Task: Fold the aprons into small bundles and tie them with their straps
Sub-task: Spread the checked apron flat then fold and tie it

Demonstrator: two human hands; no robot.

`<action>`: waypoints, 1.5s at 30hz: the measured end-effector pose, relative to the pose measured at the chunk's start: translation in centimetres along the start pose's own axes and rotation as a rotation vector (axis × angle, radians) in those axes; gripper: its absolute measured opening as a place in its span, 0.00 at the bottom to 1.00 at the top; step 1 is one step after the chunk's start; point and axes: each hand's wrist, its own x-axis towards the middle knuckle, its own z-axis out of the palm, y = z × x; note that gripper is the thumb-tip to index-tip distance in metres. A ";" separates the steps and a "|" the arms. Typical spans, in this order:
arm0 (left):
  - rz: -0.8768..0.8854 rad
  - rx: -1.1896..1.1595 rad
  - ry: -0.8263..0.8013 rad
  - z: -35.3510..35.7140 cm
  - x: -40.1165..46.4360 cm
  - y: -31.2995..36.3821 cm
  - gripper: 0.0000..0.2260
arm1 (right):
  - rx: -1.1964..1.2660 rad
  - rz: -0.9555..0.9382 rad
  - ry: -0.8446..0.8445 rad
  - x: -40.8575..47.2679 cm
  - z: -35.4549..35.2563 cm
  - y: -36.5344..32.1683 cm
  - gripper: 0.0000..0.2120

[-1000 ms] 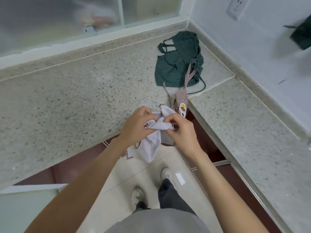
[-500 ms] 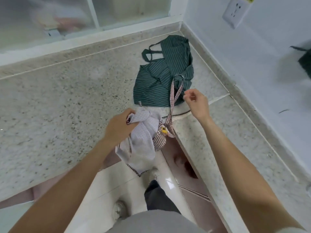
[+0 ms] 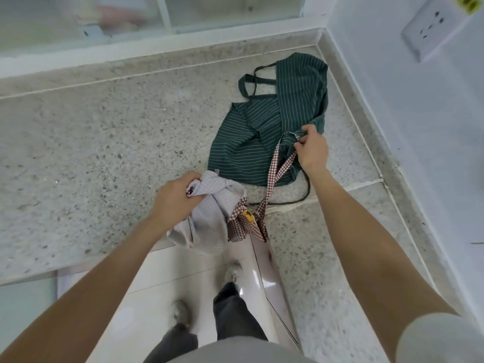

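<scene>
My left hand [image 3: 176,199] grips a bunched pale checked apron [image 3: 207,218] at the inner corner of the counter, part of it hanging over the edge. Its red-and-white checked strap [image 3: 275,176] runs up from the bundle to my right hand [image 3: 311,149], which pinches the strap's loop end above a green striped apron [image 3: 269,132]. The green apron lies crumpled on the speckled counter [image 3: 104,158] near the back corner, its neck loop at the top and a thin dark tie trailing toward the front.
The counter is L-shaped, with a second run [image 3: 327,258] along the right wall. A wall socket [image 3: 434,27] is at the top right, and a frosted window [image 3: 131,17] runs along the back. My feet stand on the tiled floor [image 3: 183,284] below.
My hands have parted: the right hand left the bundle, took the checked strap and drew it out over the green apron. The left hand keeps hold of the bundle.
</scene>
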 end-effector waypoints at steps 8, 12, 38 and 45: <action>0.050 -0.080 -0.016 -0.7 -2.0 -0.9 0.13 | 0.193 -0.186 0.036 -5.5 -3.6 -3.2 0.10; 0.117 -0.147 -0.040 -1.4 -4.2 -1.5 0.11 | 0.295 -0.336 -0.096 -14.4 -4.8 -6.1 0.08; 0.279 -0.343 -0.530 -16.0 -24.0 -19.8 0.44 | 0.316 -0.603 -0.280 -40.4 3.8 -22.6 0.08; -0.105 -0.475 -0.436 -15.4 -23.1 -21.1 0.43 | 0.150 -0.949 -0.055 -43.4 3.3 -25.8 0.11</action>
